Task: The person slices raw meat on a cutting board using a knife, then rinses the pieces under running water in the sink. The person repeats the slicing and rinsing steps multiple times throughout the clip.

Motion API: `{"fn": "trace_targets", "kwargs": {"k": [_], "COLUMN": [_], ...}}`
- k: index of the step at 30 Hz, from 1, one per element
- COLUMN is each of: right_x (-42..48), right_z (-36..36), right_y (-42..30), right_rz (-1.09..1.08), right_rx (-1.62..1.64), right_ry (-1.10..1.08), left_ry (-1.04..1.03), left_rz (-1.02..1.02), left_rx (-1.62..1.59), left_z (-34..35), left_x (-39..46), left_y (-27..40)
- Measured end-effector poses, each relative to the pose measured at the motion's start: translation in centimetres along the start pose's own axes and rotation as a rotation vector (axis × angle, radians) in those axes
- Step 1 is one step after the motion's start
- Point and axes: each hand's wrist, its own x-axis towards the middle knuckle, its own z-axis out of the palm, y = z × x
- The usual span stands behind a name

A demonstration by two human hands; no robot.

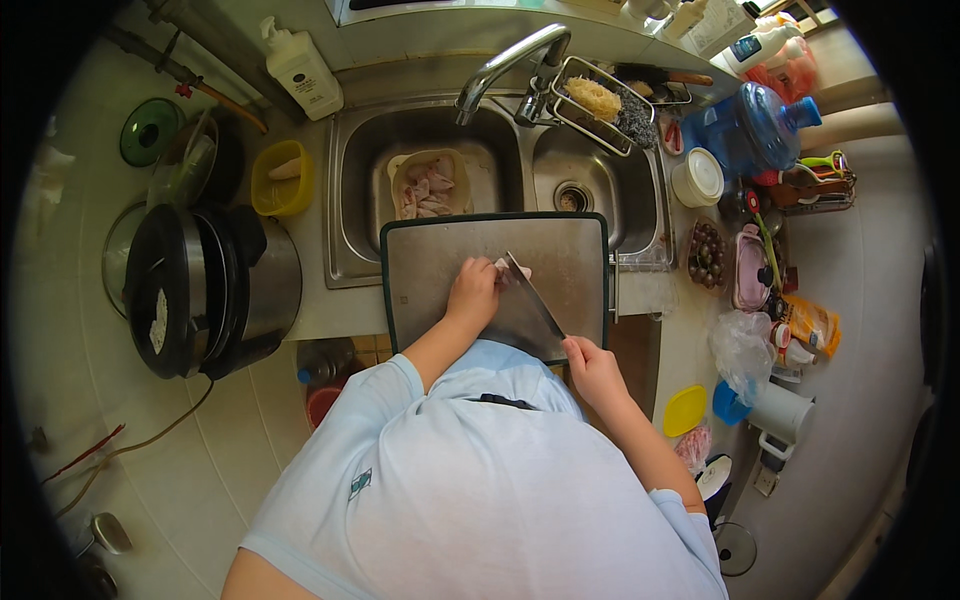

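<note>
A grey cutting board with a dark green rim lies across the front of the sink. On it my left hand holds a small pale piece of raw poultry, partly hidden by the fingers and the blade. My right hand grips the handle of a knife. Its blade points up and left, with the tip end at the meat beside my left fingers. Whether the edge has entered the meat is too small to tell. Behind the board, a cream plastic basin in the left sink bowl holds several raw poultry pieces.
The chrome faucet arches over the double sink. At left stand a yellow container with one pale piece inside and an electric cooker. A blue water jug, a white tub and a box of grapes crowd the right counter.
</note>
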Motion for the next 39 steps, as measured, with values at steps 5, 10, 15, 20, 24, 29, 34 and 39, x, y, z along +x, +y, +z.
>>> {"fn": "trace_targets", "kwargs": {"k": [5, 10, 15, 20, 24, 29, 34, 39], "right_x": [1.8, -0.4, 1.9, 0.7, -0.5, -0.8, -1.5, -1.5], "right_z": [1.5, 0.0, 0.9, 0.8, 0.8, 1.6, 1.2, 2.0], "right_y": [-0.8, 0.6, 0.5, 3.2, 4.0, 4.6, 3.6, 3.3], "right_rz": [-0.052, 0.002, -0.016, -0.025, -0.010, -0.036, -0.049, -0.050], "right_rx": [0.073, 0.008, 0.111, 0.328, 0.440, 0.469, 0.448, 0.464], "right_ry": [0.031, 0.003, -0.014, 0.039, 0.065, 0.113, 0.106, 0.111], "left_ry": [-0.019, -0.010, -0.001, 0.058, 0.036, -0.091, 0.048, 0.035], "left_rz": [0.012, -0.015, 0.014, -0.057, -0.272, -0.187, 0.073, 0.195], "left_rx": [-0.042, 0.014, -0.028, -0.112, -0.103, 0.118, 0.073, 0.102], "left_z": [0.4, 0.5, 0.3, -0.8, -1.2, -1.9, -1.5, -3.2], "left_x": [-0.3, -0.3, -0.1, 0.2, 0.2, 0.9, 0.7, -0.3], "left_y": [-0.3, 0.0, -0.4, 0.1, 0.5, 1.2, -1.0, -0.7]}}
